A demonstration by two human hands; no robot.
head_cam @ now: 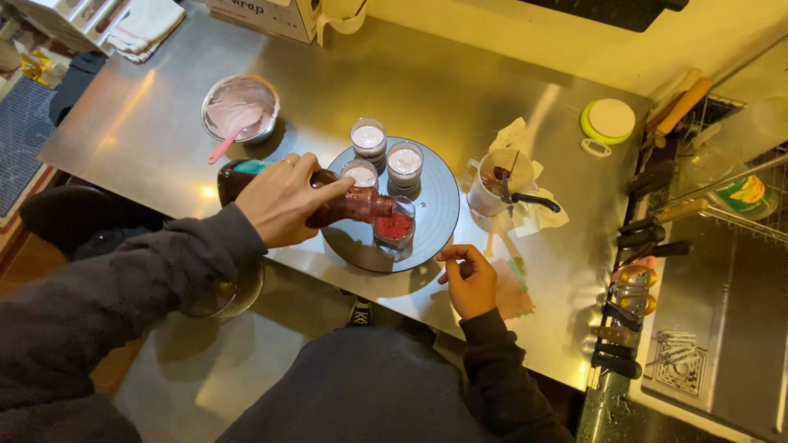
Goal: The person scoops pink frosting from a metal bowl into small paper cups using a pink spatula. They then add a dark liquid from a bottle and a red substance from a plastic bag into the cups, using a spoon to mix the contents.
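On the steel table (pixel 492 98), right at the near edge, sits a round dark turntable (pixel 439 205) with four small clear cups on it. The left hand (pixel 283 199) has its fingers wrapped tight around a dark bottle (pixel 328 205) of red sauce, tipped over almost flat so the nozzle sits right at the rim of the front cup (pixel 395 227). That cup already has a red layer in it. The other three cups (pixel 368 137), (pixel 405 161) and (pixel 360 173) are bunched together just behind, and they show pale pink tops.

The right hand (pixel 469 279) holds nothing; fingers loosely curled, fingertips up against the turntable's near right edge.

Off to the left there's a metal bowl (pixel 240 108) of pink cream with a pink spatula (pixel 232 131) resting in it. To the right of the turntable, a white mug (pixel 492 187) stands on crumpled paper with a dark-handled tool (pixel 529 199) poking out. Further back right is a round lid (pixel 609 120), white with a green rim. A row of dark knife handles (pixel 636 279) runs along the right edge of the table, near a sink.
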